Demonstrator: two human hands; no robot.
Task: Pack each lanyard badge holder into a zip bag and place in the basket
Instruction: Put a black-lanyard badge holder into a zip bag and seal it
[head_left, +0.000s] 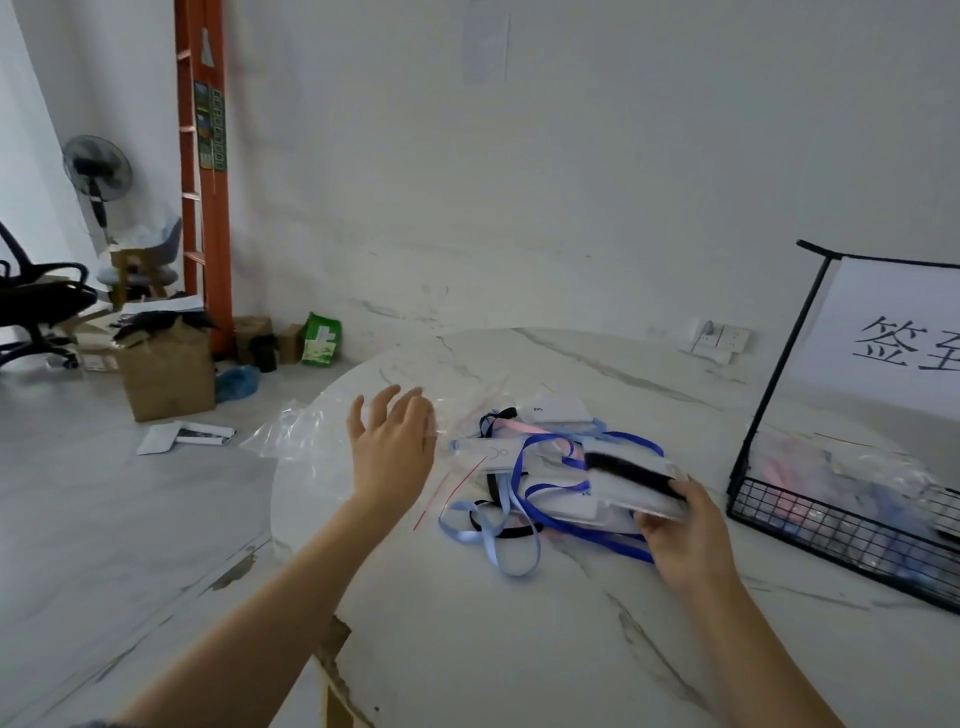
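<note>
Setting: a person's view down onto a round white marble table (519, 649); both bare forearms reach in from the bottom edge.

Left hand: the left hand (392, 447) is stretched forward, palm down, with fingers straight and spread apart. It holds nothing. It sits over the table's left side, above a heap of clear zip bags (296, 431); contact with the plastic cannot be told.

Right hand: the right hand (680, 530) pinches the near end of a clear badge holder (634, 491), thumb on one side and curled fingers on the other. A black lanyard strap (628, 467) lies along the holder's top edge.

Held item's position: the badge holder is just above the right side of the pile, between the pile and the basket.

Pile: a tangle of lanyards and badge holders (530, 467) lies mid-table, with dark blue, light blue, pink and black ribbons looping over one another.

Basket: a black wire basket (810, 519) stands at the table's right edge, with bagged lanyards showing through its mesh. A white paper sign (893, 332) with large black characters stands in its tall frame.

Background: an orange ladder (205, 182) leans against the white wall, and a standing fan (96, 166), an office chair (36, 306) and a cardboard box (166, 369) sit on the floor at left.
</note>
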